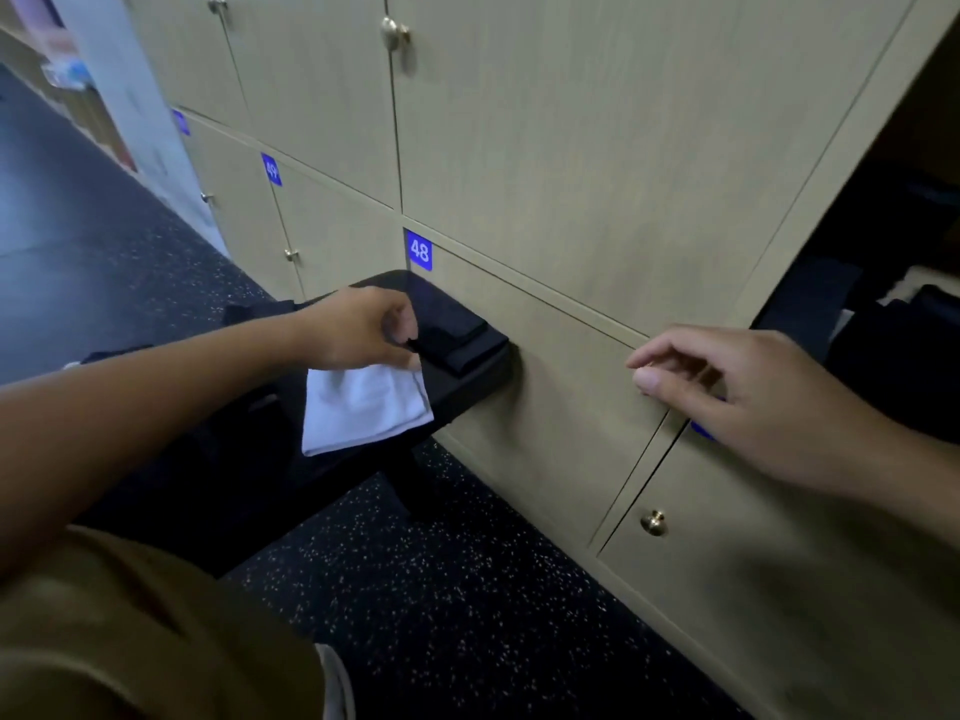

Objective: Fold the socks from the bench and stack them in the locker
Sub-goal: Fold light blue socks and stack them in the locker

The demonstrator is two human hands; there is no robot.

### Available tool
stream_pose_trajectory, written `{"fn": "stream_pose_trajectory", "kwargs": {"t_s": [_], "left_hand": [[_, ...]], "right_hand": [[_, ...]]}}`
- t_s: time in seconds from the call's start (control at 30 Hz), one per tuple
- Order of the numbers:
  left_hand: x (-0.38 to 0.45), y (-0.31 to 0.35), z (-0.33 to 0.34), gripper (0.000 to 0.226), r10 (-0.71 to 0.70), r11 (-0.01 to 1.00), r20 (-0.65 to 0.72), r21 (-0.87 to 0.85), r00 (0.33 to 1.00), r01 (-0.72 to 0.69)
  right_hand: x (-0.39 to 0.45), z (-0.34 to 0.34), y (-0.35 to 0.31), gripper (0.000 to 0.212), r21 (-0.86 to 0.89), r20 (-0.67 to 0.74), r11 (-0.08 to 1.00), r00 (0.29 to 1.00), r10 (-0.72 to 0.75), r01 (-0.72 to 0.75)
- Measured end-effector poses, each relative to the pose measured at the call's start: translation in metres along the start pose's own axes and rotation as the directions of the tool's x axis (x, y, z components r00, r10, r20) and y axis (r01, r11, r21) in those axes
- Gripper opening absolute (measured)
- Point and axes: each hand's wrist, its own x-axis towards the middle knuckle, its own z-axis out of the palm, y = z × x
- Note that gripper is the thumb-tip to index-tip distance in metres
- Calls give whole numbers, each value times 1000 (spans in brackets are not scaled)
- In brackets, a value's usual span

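Head view, open locker [883, 283], folded socks [914, 314] inside

Two bare forearms, left hand [358, 327] and right hand [737, 397] without rings or watch, olive-brown garment [130, 631] at seven o'clock

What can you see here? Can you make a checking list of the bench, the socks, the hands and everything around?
Surface: black bench, its end against the locker fronts.
Job's things: folded black socks on the bench end; white sock beside them, draped over the bench edge; open locker at right with dark and light cloth inside.
Clutter: dark cloth farther along the bench.
Hands: left hand pinches the black socks; right hand hangs loosely curled, holding nothing.
Cables: nothing seen.
Surroundings: locker door 48, brass knob, speckled dark floor.
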Motion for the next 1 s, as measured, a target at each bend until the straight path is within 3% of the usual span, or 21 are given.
{"fn": "stream_pose_trajectory", "kwargs": {"t_s": [0.13,0.27,0.47,0.63,0.83,1.0], "left_hand": [[-1,-10,13,37,-3,992,79,126,997,-7],[0,-5,18,43,5,990,47,138,999,-11],[-2,10,29,63,-263,953,19,164,965,256],[-9,22,41,58,-306,940,-13,156,952,304],[-9,31,41,37,-325,938,-36,118,945,327],[-9,34,29,35,-326,945,45,36,944,325]], "right_hand": [[7,9,-2,33,0,43,1000,999,-13,13],[11,15,-4,32,2,65,1000,998,-12,12],[12,18,-6,30,-2,87,1000,996,13,-13],[13,19,-5,32,-15,103,999,994,33,-32],[11,20,-6,32,-35,140,998,988,64,-60],[10,19,-11,32,-40,173,995,980,97,-91]]}}
